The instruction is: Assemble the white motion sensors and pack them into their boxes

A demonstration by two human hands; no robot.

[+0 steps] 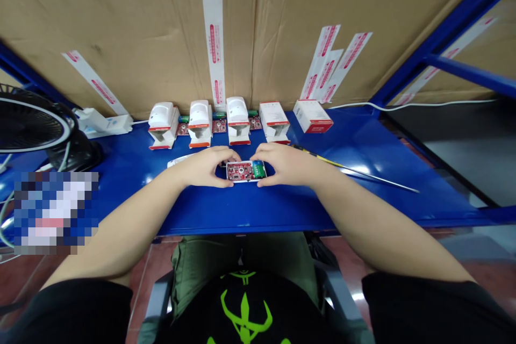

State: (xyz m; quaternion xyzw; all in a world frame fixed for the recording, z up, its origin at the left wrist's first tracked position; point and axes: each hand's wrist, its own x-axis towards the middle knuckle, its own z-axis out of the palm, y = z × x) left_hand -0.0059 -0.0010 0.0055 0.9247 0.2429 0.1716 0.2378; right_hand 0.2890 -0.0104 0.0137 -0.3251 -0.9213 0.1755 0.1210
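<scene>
A small white device base (245, 171) with a red circuit board and a green battery in it lies on the blue shelf (363, 145). My left hand (203, 166) grips its left end, fingers curled round it. My right hand (284, 164) pinches its right end by the battery. A white cover piece (179, 160) lies just behind my left hand, partly hidden.
Several white and red sensor units (199, 122) stand in a row at the back, with red boards between them. A white box (312, 116) lies at the row's right end. A long thin tool (363, 173) lies to the right. A black fan (36, 129) and a power strip (105, 122) stand left.
</scene>
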